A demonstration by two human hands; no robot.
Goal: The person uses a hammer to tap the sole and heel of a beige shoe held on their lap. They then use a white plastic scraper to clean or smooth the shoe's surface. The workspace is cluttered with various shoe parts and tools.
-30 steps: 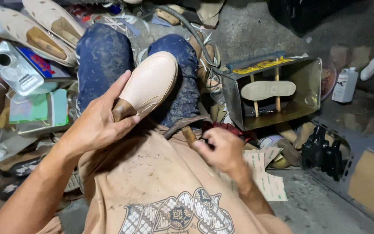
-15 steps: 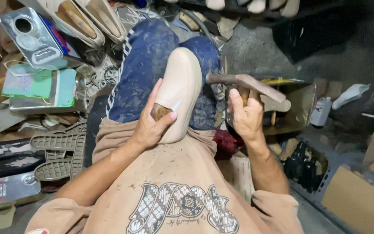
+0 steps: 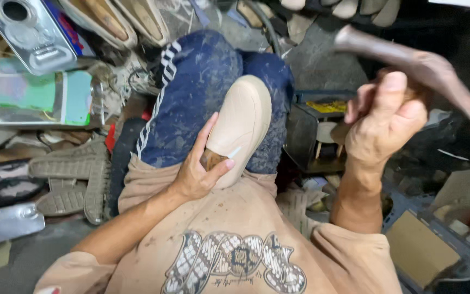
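A beige shoe (image 3: 243, 122) lies sole-side toward me on my lap, over blue trousers with white stripes. My left hand (image 3: 199, 169) grips its heel end, thumb and fingers wrapped around it, pinching a small pale nail (image 3: 235, 153) against the shoe. My right hand (image 3: 384, 122) is raised to the right of the shoe, closed around the handle of a worn brown hammer (image 3: 420, 68), whose head points up and left and looks blurred.
Grey treaded soles (image 3: 74, 179) and metal tins (image 3: 33, 32) lie on the floor at left. More shoe uppers (image 3: 110, 19) sit at top left. A dark metal box (image 3: 314, 136) stands right of my knees, cardboard (image 3: 417, 247) at lower right.
My right hand took the hammer from beside my lap and has lifted it high to the right. My left hand kept hold of the shoe, shifting its grip at the heel.
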